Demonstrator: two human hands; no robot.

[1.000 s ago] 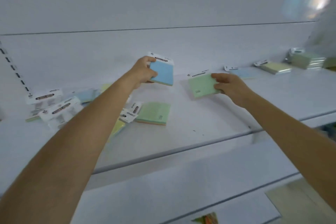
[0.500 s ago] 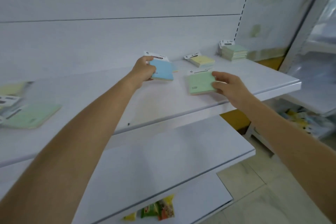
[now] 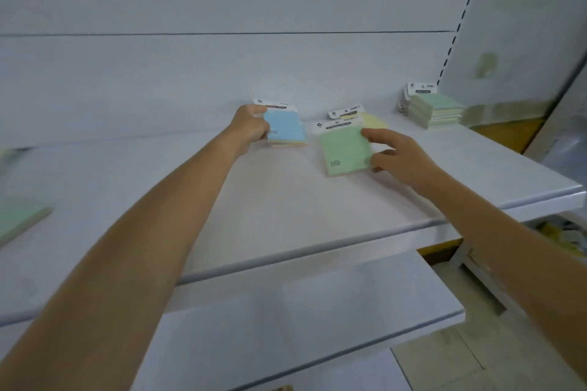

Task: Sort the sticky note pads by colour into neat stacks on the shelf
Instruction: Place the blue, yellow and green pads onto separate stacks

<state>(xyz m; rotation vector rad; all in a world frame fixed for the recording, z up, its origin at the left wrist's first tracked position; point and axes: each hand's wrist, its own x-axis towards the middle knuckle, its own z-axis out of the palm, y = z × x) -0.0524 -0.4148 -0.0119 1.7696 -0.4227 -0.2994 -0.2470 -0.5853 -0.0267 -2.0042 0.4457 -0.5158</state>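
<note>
A blue sticky note pad [image 3: 284, 127] is being gripped by the left hand [image 3: 251, 127], fingers closed on its left edge, and it is being held just above or on the shelf [image 3: 286, 213] near the back wall; whether its underside is touching the board cannot be told. A pinkish edge is showing under it, so it is probably being lowered onto another pad, though that is only a judgement. A green sticky note pad [image 3: 344, 149] is being held at its right edge by the right hand [image 3: 401, 157], with the thumb on top and the fingers curled below; it is being carried tilted, its near edge lifted, likely so that it can be taken on to the green stack [image 3: 436, 111] standing at the far right of the shelf, well apart from the hand. A yellow pad [image 3: 374, 120] is lying just behind the green one and is being partly covered by it, so its full outline is not visible. Each pad is being kept apart in 1 hand, which suits sorting 2 colours at once. At the left edge a further green pad [image 3: 19, 220] is being cut off by the frame and blurred. The header cards' print is too small to be read, and the number of pads in the stack cannot be counted.
</note>
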